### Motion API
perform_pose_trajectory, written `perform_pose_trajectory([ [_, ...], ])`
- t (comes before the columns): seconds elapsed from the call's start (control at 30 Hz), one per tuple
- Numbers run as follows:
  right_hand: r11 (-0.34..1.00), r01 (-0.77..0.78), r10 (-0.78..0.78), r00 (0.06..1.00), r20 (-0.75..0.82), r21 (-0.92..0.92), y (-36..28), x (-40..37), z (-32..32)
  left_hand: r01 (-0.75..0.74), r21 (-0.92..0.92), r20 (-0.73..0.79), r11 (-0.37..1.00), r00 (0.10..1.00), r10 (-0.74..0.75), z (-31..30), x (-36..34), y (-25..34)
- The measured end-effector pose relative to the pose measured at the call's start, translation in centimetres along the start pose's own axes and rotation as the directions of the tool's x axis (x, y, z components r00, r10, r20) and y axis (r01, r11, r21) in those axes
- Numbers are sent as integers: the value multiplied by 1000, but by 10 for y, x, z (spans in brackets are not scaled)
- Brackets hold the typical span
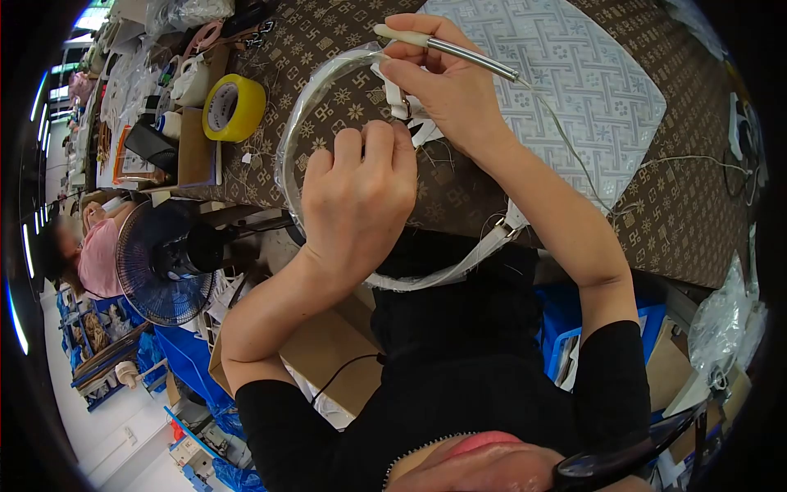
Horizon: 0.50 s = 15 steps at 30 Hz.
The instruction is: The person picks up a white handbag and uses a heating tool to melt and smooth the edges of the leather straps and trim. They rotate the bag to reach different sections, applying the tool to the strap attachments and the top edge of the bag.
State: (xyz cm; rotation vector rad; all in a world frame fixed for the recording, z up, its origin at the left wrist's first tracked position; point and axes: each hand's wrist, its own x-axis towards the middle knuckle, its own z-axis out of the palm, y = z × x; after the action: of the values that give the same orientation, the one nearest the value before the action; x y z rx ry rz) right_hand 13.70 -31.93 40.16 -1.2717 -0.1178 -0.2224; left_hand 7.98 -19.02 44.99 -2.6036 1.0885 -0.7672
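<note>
White strap loop (288, 160), clear-wrapped, curving over the bench (672, 213) edge. Left hand (357, 205) pinches it closed-fisted; right hand (447, 86) grips a cream-handled metal tool (471, 56). Brown patterned cloth, pale mat (574, 82), yellow tape roll (250, 111), fan (164, 262).

A clear, plastic-wrapped hoop (287, 148) is being gripped in the closed left hand (361, 197) over a brown patterned tablecloth (680, 205). A metal-shafted tool (471, 53) with a pale handle is being pinched in the right hand (447, 86), close above the hoop. A white strap (467, 262) is being looped beneath both wrists. A yellow tape roll (234, 107) is being kept near the table's edge, above a dark fan (168, 262).
</note>
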Motion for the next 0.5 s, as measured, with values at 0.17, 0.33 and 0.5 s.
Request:
perform_pose_trajectory([
  [0.17, 999, -40, 41, 998, 37, -34, 0, -1, -3, 0, 37, 37, 999, 999, -1, -3, 2, 2],
  [0.33, 999, 11, -11, 1000, -1, -34, 2, -1, -1, -4, 1, 52, 1000, 999, 4, -1, 3, 1],
  [0.5, 999, 11, -11, 1000, 0, -35, 1, -2, -1, 4, -95, 52, 995, 999, 1, 0, 2, -6],
])
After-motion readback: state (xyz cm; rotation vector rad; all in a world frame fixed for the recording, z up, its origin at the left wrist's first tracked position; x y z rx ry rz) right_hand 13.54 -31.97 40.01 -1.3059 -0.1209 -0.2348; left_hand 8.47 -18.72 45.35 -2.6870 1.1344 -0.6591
